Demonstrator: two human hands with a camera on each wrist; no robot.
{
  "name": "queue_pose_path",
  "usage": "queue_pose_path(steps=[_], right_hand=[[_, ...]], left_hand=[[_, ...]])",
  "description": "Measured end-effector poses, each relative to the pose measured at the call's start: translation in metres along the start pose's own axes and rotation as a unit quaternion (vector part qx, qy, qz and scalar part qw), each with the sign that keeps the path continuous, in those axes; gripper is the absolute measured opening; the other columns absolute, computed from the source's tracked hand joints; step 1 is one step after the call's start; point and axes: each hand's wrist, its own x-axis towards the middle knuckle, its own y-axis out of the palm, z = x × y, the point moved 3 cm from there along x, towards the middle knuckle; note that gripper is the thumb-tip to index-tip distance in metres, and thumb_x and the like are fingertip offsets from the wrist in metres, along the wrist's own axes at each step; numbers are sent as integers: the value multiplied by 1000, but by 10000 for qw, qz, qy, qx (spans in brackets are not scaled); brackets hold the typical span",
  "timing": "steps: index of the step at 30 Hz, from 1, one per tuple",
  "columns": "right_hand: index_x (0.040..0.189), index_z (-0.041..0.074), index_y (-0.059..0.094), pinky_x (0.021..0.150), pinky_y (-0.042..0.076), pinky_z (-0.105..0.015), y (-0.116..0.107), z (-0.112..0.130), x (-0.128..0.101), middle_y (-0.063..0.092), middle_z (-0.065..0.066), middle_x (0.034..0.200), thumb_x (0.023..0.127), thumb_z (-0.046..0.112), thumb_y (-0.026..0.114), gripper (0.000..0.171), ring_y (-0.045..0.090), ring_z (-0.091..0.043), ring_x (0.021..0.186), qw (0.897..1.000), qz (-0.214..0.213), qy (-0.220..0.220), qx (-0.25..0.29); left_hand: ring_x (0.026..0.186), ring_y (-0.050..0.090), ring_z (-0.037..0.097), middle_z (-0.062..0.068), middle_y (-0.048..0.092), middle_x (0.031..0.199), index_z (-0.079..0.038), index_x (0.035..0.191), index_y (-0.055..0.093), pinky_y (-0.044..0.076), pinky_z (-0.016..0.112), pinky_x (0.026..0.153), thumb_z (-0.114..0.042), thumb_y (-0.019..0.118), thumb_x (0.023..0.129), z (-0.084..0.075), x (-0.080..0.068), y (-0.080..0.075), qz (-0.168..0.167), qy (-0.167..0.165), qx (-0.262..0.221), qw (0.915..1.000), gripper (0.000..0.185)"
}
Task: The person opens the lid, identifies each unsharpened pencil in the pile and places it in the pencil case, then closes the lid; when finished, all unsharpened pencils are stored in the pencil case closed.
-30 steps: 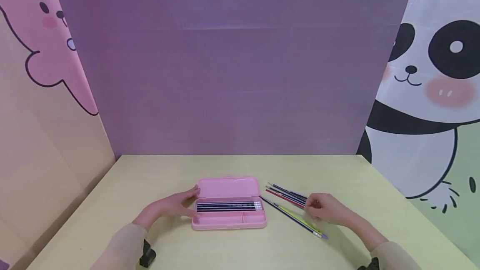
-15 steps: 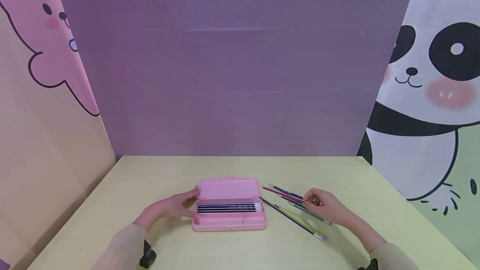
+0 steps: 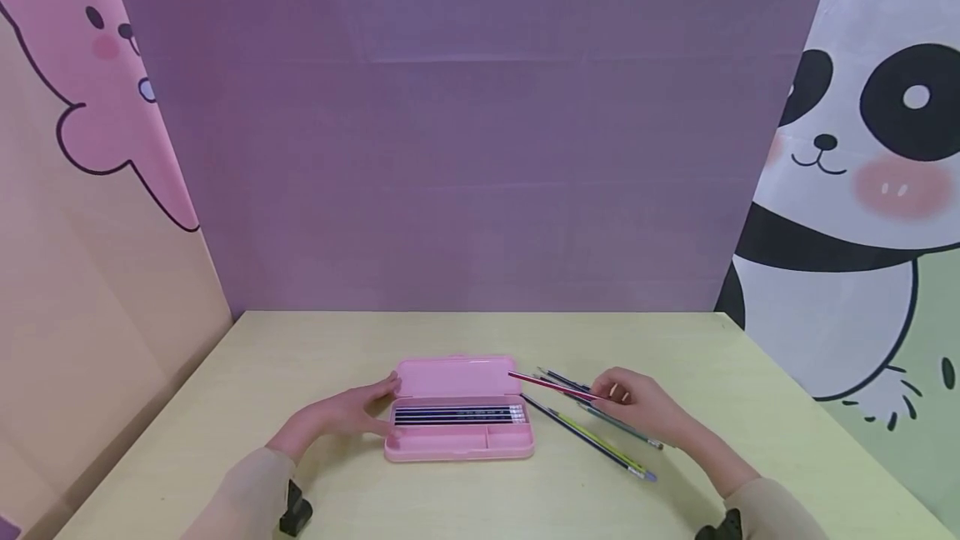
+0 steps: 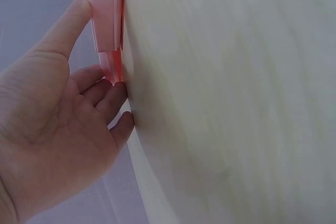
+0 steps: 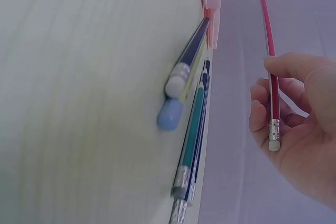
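A pink pencil case (image 3: 438,440) lies with its lid up, a row of dark striped pencils (image 3: 457,415) in its rear compartment. My left hand (image 3: 348,413) rests at its left end, thumb at the front corner and fingertips at the lid's edge, also visible in the left wrist view. My right hand (image 3: 641,402) pinches a red pencil (image 5: 273,95) near its white eraser end, between thumb and fingers. This pencil is raised above the table, its far end pointing left and overlapping the lid's right edge in the head view.
Right of the case lie a dark striped pencil (image 3: 581,432) and a yellow-green pencil (image 3: 600,440). A teal pencil (image 5: 194,124) and several dark ones (image 3: 562,378) lie beneath the right hand. The pale table (image 3: 315,340) ends at a purple backdrop (image 3: 465,148).
My right hand has picked the red pencil out of the bunch and lifted it, moving left toward the case. The teal pencil has come into view. My left hand stays in place.
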Motion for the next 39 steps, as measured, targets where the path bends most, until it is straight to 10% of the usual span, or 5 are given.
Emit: queue_pose_path(steps=[39], right_hand=[[93, 9, 67, 57, 45, -17, 53, 60, 66, 56, 4, 78, 86, 10, 67, 7, 46, -3, 67, 9962, 288, -819, -56]], left_hand=[[143, 17, 34, 10, 17, 157, -16, 150, 22, 19, 54, 115, -47, 74, 76, 0, -2, -1, 44, -107, 47, 9999, 96]])
